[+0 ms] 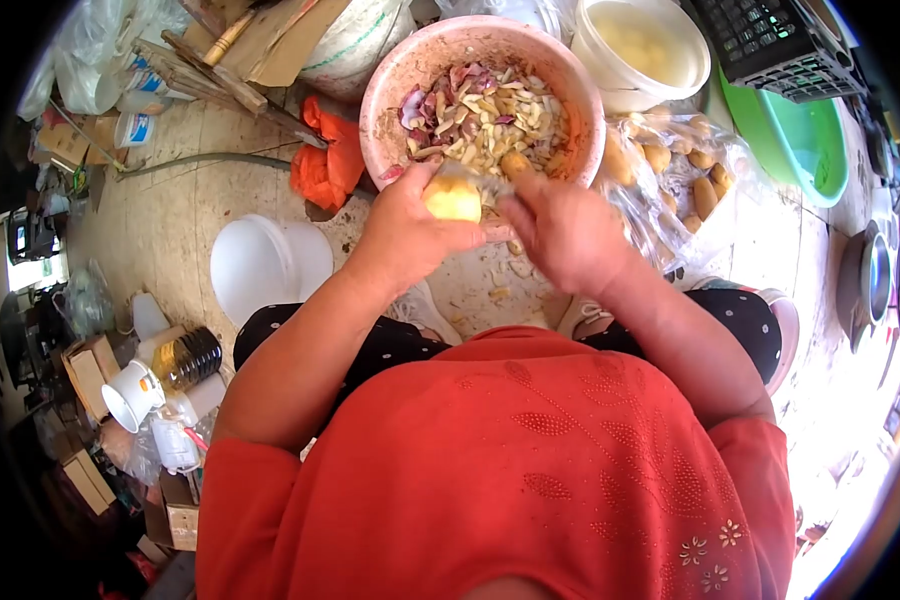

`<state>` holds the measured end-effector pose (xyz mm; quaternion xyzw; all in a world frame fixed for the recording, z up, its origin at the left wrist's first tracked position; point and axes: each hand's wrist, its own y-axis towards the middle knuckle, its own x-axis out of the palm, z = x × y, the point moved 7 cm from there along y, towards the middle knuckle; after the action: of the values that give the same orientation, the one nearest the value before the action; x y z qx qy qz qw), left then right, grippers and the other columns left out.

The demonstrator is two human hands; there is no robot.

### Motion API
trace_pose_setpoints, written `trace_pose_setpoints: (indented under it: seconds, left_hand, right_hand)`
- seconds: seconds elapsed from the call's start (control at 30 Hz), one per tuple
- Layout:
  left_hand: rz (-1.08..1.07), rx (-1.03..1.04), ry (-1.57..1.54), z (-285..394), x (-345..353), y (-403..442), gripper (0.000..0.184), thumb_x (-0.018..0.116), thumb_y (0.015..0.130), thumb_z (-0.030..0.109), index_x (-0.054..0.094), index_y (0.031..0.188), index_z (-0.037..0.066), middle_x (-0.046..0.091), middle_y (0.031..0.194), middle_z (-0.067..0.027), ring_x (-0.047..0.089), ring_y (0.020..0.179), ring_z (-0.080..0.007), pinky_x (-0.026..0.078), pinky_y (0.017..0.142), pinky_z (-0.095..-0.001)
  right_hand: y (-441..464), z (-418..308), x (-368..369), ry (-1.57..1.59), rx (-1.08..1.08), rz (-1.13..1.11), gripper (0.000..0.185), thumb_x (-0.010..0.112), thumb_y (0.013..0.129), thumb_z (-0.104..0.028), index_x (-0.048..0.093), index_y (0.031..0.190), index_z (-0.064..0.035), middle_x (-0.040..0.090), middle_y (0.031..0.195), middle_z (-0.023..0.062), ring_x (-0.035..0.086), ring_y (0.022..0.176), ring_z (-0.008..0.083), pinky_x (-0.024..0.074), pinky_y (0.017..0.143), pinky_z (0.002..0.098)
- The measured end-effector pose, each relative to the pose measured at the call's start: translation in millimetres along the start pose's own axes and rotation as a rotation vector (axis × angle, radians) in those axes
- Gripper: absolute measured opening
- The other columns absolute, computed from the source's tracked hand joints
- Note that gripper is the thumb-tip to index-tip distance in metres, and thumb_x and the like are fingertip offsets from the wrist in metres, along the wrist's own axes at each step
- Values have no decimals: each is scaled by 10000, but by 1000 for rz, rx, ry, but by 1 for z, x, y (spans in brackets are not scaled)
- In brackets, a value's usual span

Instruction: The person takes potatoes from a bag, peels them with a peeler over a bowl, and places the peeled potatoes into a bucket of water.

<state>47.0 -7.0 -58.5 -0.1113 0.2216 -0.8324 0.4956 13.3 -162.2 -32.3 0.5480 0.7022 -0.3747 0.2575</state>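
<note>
My left hand point(405, 230) is closed around a pale yellow potato point(453, 198), which looks mostly peeled. My right hand point(570, 230) is closed just to the right of it. From its fingers a greyish, motion-smeared blade point(488, 186) reaches toward the potato; whether it belongs to a peeler or a knife I cannot tell. Both hands are over the near rim of a pink basin point(373, 110). In the basin lies a heap of potato peelings point(510, 110), with purplish-red onion skins point(440, 100) on its left side.
Right of the basin lies a clear plastic bag of unpeeled potatoes point(705, 195). Behind it stands a white bucket point(585, 60) with peeled potatoes in liquid. A green tub point(820, 150) and black crate point(780, 45) are at far right. A white bucket point(255, 270) and orange-red bag point(325, 160) sit left.
</note>
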Motion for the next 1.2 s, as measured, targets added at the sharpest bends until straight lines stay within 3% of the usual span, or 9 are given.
trace_pose_setpoints:
  seconds: [0.1,0.2,0.43,0.5,0.67,0.73,0.83,1.0,1.2]
  left_hand:
    - [-49,94,305,16,9,-6,635,782,690,22,478,1247,-15,599,1115,-67,576,1013,-134,494,865,-297]
    - [67,89,522,20,0,-4,684,826,655,78,477,1234,-25,598,1115,-65,562,1018,-124,482,864,-299]
    - [173,75,460,5,-13,5,707,863,642,84,468,1219,-27,596,1111,-99,583,983,-138,514,829,-287]
    - [189,92,364,5,-13,5,764,876,583,241,497,1189,-28,636,1060,-170,633,966,-240,510,847,-333]
    - [156,76,483,13,-9,3,683,856,647,67,477,1207,-30,595,1088,-87,587,960,-136,517,820,-279]
    - [123,79,523,14,-6,-1,677,854,647,66,482,1205,-28,595,1081,-80,584,957,-132,515,818,-276]
    - [29,199,451,25,1,-5,678,856,645,72,490,1207,-23,593,1077,-76,576,957,-123,506,810,-268]
    - [29,3,-189,14,-1,-5,641,816,707,124,481,1234,-22,607,1067,-74,609,914,-153,521,729,-268]
    - [-29,-103,-285,3,-2,-3,616,761,725,88,473,1261,-12,606,1050,-64,594,885,-133,500,666,-254]
  right_hand:
    - [25,52,1,-92,254,-113,360,433,954,-336,611,953,-23,654,902,251,640,879,391,504,787,492]
    - [18,31,-12,3,132,-17,355,446,951,-342,611,944,-27,658,875,243,642,853,397,504,778,499]
    - [-9,-11,5,143,-28,-61,293,519,937,-334,564,911,-45,650,768,200,641,760,403,507,706,497]
    - [-9,-11,5,134,-23,-76,295,516,939,-334,565,910,-44,652,779,198,642,771,397,507,704,497]
    - [-2,-6,2,26,-9,-89,292,507,941,-315,575,935,-32,661,828,202,644,831,391,509,735,491]
    - [15,27,6,-159,212,-195,291,497,943,-292,588,953,-15,663,875,216,640,881,399,508,783,479]
    - [22,50,-9,-31,233,-51,333,490,960,-334,581,976,-14,648,882,231,620,848,414,484,762,495]
    - [9,18,-13,104,106,-8,328,503,947,-331,590,935,-15,655,856,229,635,855,414,506,768,477]
    - [-5,-8,0,263,-77,10,310,528,940,-343,572,897,-39,643,773,205,625,754,433,496,709,511]
